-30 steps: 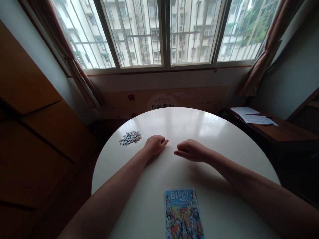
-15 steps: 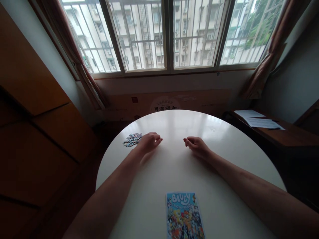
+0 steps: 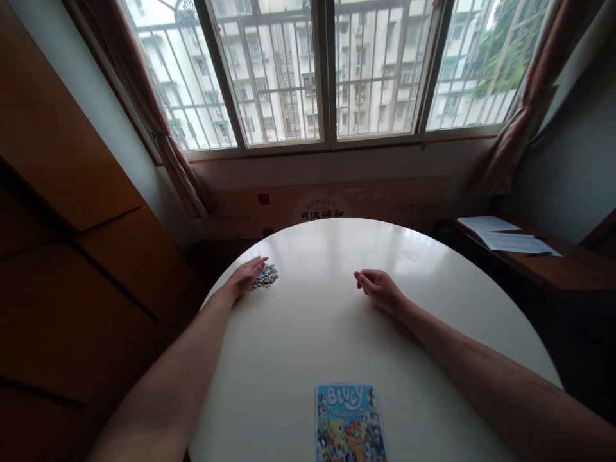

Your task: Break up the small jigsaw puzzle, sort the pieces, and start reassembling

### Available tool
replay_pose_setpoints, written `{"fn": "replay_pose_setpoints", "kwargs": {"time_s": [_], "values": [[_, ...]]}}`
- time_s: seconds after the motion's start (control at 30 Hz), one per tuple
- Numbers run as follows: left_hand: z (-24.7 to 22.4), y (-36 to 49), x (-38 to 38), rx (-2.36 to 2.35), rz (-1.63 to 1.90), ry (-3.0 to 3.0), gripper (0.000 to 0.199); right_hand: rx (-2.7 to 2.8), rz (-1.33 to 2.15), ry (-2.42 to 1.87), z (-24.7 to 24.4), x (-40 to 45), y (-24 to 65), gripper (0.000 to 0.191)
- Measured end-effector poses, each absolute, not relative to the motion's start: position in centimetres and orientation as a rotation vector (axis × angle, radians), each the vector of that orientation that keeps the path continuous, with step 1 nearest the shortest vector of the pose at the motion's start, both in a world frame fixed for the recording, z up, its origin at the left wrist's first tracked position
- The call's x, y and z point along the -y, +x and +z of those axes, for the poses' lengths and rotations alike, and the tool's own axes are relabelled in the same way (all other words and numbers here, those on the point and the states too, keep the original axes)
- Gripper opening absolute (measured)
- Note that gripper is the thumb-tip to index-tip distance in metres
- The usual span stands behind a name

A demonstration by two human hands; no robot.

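Note:
On the left of the white round table (image 3: 298,333) lies a small heap of jigsaw puzzle pieces (image 3: 267,277). My left hand (image 3: 246,274) is over the heap's left side, fingers stretched out, hiding part of it. Whether it touches the pieces I cannot tell. My right hand (image 3: 378,285) rests on the table right of the middle, its fingers curled closed; what is inside them, if anything, is hidden. Nearest to me lies a blue picture card (image 3: 350,423) printed "Bluey" with many cartoon figures, cut off by the lower frame edge.
Behind the table stands a long printed panel (image 3: 385,199) under a barred window (image 3: 289,77). On the right, a brown wooden desk (image 3: 577,273) holds paper sheets (image 3: 514,242) and a dark pen-like object. Wooden cabinets (image 3: 115,250) line the left side.
My left hand has moved left from beside the puzzle pieces to over them, and its fingers have straightened. My right hand stays curled in place. The view has shifted slightly.

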State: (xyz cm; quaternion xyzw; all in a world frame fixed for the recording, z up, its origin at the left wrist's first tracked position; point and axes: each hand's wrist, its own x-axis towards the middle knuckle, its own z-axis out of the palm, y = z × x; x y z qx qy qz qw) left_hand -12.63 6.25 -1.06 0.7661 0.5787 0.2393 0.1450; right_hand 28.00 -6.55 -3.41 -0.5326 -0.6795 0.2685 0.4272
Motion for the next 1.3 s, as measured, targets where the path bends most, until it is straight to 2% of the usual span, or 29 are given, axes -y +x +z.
{"fn": "replay_pose_setpoints", "kwargs": {"time_s": [0.23, 0.47, 0.8, 1.1, 1.3], "values": [[-0.5, -11.8, -5.5, -1.484, 0.534, 2.337, 0.097, 1.694, 0.690, -1.321, -3.3, 6.4, 28.0, 0.050], [-0.5, -9.6, -4.4, -1.389, 0.398, 2.462, 0.100, 1.680, 0.692, -1.326, -3.2, 6.3, 28.1, 0.049], [-0.8, -3.2, -1.0, -1.095, 0.271, 2.714, 0.066, 1.598, 0.713, -1.330, -3.4, 5.9, 28.3, 0.051], [-0.7, 4.3, 3.9, -0.878, 0.154, 2.785, 0.064, 1.428, 0.759, -1.271, -4.1, 5.2, 28.7, 0.055], [-1.3, 7.5, 6.9, -0.848, 0.211, 2.740, 0.054, 1.303, 0.825, -1.222, -3.8, 5.2, 28.9, 0.056]]}}
